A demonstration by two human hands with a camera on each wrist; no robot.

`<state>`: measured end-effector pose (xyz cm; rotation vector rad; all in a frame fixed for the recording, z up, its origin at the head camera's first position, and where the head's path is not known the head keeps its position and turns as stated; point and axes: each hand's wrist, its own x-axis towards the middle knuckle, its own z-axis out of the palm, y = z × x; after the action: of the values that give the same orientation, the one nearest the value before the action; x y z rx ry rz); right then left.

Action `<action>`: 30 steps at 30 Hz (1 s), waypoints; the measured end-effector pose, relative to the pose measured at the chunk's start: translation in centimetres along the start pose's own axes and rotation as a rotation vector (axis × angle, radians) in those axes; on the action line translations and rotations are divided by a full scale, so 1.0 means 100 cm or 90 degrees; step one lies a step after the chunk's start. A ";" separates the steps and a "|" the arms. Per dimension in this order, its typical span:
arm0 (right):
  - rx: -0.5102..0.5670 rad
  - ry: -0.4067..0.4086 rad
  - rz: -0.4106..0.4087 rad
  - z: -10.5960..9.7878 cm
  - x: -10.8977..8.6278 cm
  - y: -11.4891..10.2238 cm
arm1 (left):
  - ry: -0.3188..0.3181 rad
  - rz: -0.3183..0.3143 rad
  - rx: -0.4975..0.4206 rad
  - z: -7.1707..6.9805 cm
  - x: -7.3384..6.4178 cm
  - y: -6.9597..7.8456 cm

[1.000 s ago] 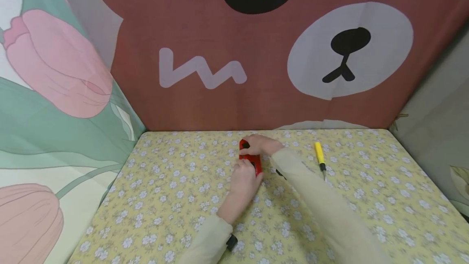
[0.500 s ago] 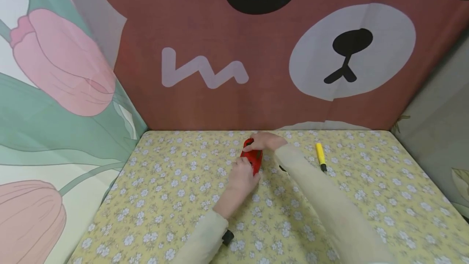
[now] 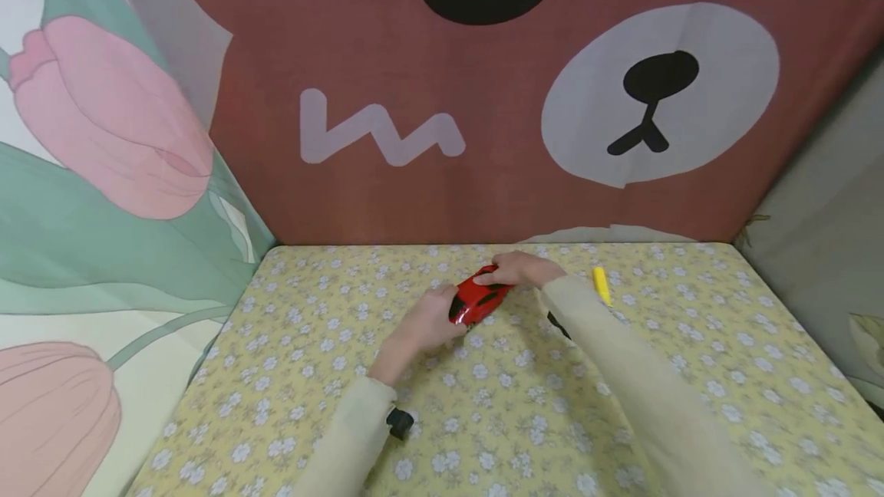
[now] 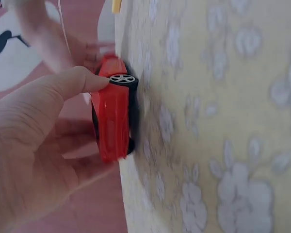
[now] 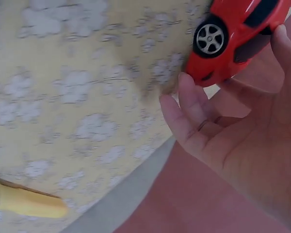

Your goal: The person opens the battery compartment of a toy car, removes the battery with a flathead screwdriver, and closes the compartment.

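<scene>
Head view: the red car (image 3: 481, 296) is over the patterned surface (image 3: 311, 359), your left hand (image 3: 433, 318) gripping its 8 o'clock end and your right hand (image 3: 525, 268) its 2 o'clock end; a yellow handle (image 3: 601, 284) lies at the car's 3 o'clock. Left wrist view: your thumb (image 4: 82, 80) presses beside a wheel (image 4: 123, 78). Right wrist view: your grip holds the car at 2 o'clock, handle at 8.

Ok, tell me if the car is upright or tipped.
Upright: the red toy car has its wheels toward the flowered tabletop.
</scene>
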<state>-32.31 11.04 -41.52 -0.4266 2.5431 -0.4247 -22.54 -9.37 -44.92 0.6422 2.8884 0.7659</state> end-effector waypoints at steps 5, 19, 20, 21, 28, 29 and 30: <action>0.027 -0.002 -0.025 0.004 -0.010 0.021 | 0.010 0.025 -0.017 -0.006 0.002 -0.013; 0.020 0.090 -0.088 0.022 -0.038 0.051 | 0.010 0.020 -0.037 -0.003 0.016 -0.034; 0.022 0.095 -0.087 0.023 -0.040 0.051 | 0.010 0.024 -0.038 -0.003 0.016 -0.034; 0.030 0.098 -0.085 0.025 -0.042 0.052 | 0.007 0.022 -0.038 -0.004 0.016 -0.034; 0.088 0.099 -0.089 0.039 -0.055 0.054 | -0.015 -0.002 -0.045 -0.006 0.017 -0.032; 0.090 0.104 -0.091 0.041 -0.056 0.054 | -0.013 -0.003 -0.047 -0.006 0.018 -0.032; 0.093 0.111 -0.096 0.043 -0.057 0.054 | -0.011 -0.003 -0.050 -0.006 0.019 -0.032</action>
<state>-26.52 17.08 -44.57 -0.5492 2.6325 -0.7272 -25.60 -11.30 -45.90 0.6308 2.8274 0.8644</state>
